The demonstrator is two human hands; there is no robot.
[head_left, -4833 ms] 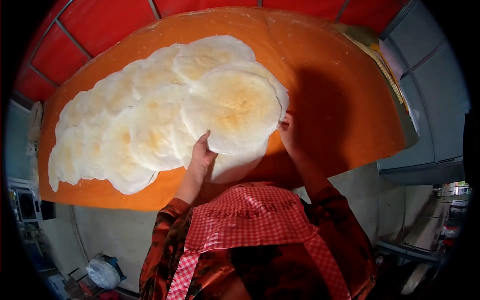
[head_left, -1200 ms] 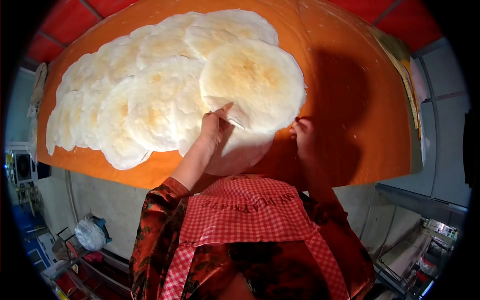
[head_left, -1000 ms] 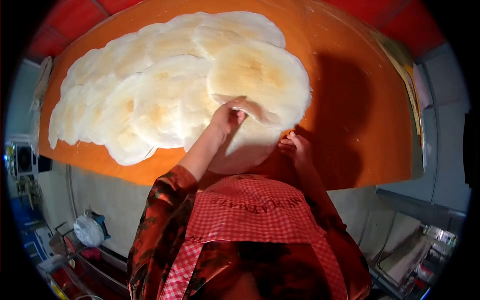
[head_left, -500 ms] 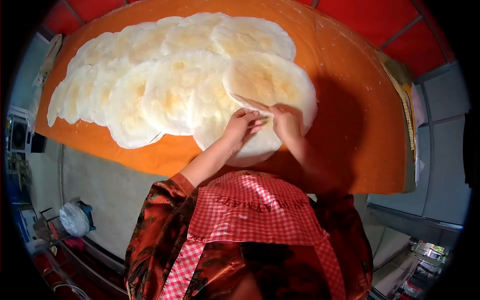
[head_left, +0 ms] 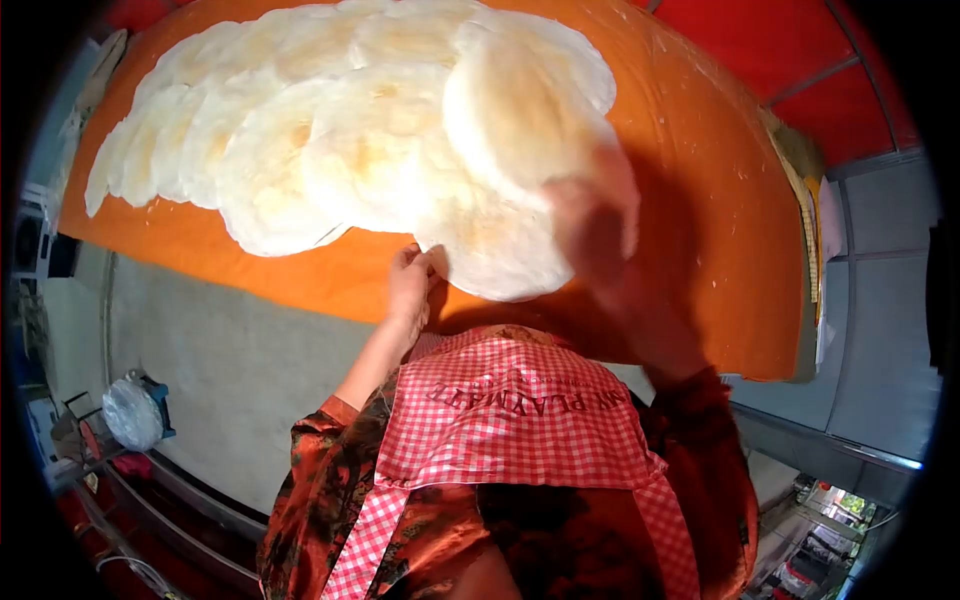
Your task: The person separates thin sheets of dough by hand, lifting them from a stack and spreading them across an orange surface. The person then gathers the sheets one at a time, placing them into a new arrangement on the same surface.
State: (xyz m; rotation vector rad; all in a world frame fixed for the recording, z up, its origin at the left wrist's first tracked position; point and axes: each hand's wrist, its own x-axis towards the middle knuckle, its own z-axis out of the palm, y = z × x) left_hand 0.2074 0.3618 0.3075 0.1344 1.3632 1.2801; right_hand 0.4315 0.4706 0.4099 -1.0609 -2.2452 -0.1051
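Observation:
Thin, round, pale flatbreads [head_left: 350, 130] with light brown patches overlap in rows on an orange cloth. My left hand [head_left: 413, 275] pinches the near left edge of the front flatbread [head_left: 500, 250]. Motion smears my right hand [head_left: 590, 215], which is at the lower right edge of another round flatbread [head_left: 525, 115]; its fingers cannot be made out. That bread lies partly over the front one and over those behind it.
The orange cloth [head_left: 715, 240] covers the table and carries white flecks. Folded material [head_left: 800, 210] lies along its right edge. At the lower left, beyond the grey floor [head_left: 220, 370], is a plastic-wrapped object [head_left: 132, 412].
My left hand has moved left and down to the front flatbread's edge. My right hand has shifted slightly right. The folded-up edge between my hands is no longer visible. The view has shifted somewhat.

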